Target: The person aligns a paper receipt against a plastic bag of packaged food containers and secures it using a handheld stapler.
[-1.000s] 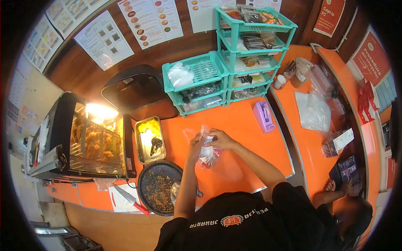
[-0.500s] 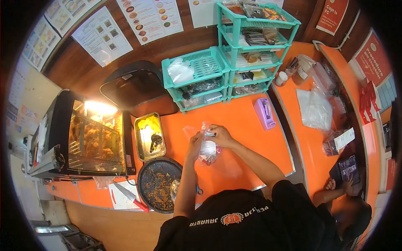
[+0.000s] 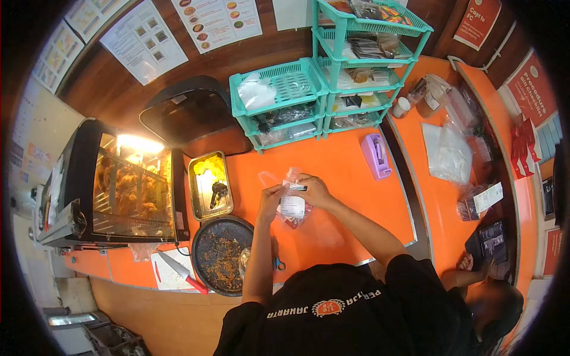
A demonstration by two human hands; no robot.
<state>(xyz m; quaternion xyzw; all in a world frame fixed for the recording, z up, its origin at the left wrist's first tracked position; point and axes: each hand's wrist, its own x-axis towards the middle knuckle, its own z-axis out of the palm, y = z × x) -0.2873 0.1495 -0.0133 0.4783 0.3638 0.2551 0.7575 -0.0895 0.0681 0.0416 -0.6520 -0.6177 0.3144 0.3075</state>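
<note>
A clear plastic bag (image 3: 297,216) with red contents hangs between my hands over the orange counter (image 3: 338,237). On its front lies a white printed label (image 3: 293,206). My left hand (image 3: 271,199) pinches the bag's left side near the top, next to the label. My right hand (image 3: 314,191) closes on the upper right part, by a small dark strip at the label's top edge. The bag's gathered top sticks up between both hands.
Left are a lit food warmer (image 3: 133,193), a metal tray (image 3: 211,204), a black stone mortar (image 3: 219,255), a knife (image 3: 181,270) and scissors (image 3: 277,261). Behind stand green racks (image 3: 279,95); right, a purple tape dispenser (image 3: 377,156). A co-worker (image 3: 490,302) is at lower right.
The label now faces up more fully on the bag. My left hand has shifted slightly left. The camera view has moved a little.
</note>
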